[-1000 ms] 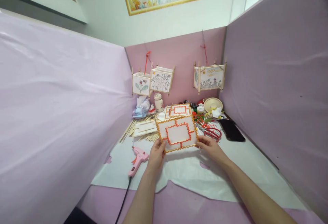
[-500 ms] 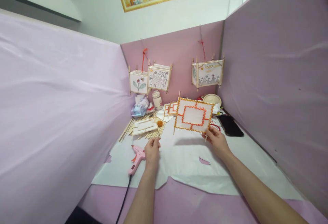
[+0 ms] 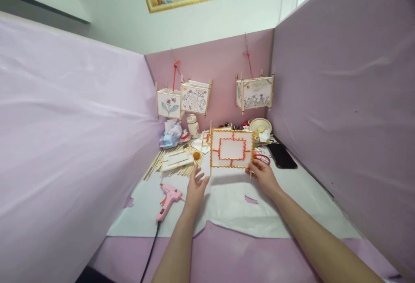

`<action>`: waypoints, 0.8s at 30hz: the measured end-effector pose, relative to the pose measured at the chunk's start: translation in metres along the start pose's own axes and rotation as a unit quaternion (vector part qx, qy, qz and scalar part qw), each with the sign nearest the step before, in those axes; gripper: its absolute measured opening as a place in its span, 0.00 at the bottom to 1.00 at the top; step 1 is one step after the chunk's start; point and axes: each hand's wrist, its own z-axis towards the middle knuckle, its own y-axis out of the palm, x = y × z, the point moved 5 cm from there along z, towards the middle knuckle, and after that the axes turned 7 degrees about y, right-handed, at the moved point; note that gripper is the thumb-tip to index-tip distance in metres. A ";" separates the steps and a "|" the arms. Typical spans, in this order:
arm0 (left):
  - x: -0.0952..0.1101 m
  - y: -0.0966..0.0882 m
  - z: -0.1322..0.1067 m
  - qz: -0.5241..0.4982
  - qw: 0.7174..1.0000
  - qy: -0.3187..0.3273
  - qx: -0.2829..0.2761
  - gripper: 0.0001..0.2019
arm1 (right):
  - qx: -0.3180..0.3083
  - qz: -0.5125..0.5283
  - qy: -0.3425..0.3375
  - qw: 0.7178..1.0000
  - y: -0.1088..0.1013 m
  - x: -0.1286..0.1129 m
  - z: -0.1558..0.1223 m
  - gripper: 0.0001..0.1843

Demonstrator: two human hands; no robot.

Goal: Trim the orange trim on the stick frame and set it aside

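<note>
Head | right hand [image 3: 264, 177] pinches panel [image 3: 231, 148] corner | left hand [image 3: 196, 185] seemingly free

Bright, even light from above fills the frame, with mild glare on the pink partitions [image 3: 65, 114]. A soft shadow lies on the white paper [image 3: 227, 205] at centre. Wide-angle distortion bends the edges; far clutter is slightly soft.

A second ago both hands held the square white paper panel with orange wavy trim [image 3: 231, 148], tipped back low over the table. Now only the right hand [image 3: 263, 176] grips it, by the bottom right corner, and it stands up straight. The left hand [image 3: 195, 185] has let go and is open just beside it.
</note>
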 end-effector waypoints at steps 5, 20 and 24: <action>-0.008 0.016 -0.005 -0.080 0.992 -0.060 -0.079 0.23 | -0.041 -0.026 0.017 0.999 0.007 0.003 -0.005 0.23; -0.004 0.016 -0.006 -0.269 0.949 -0.161 -0.031 0.08 | -0.043 -0.228 -0.059 0.971 0.004 -0.015 -0.016 0.22; 0.006 0.014 -0.006 -0.260 0.950 -0.167 -0.045 0.10 | 0.030 -0.336 -0.236 0.911 0.024 -0.078 -0.028 0.19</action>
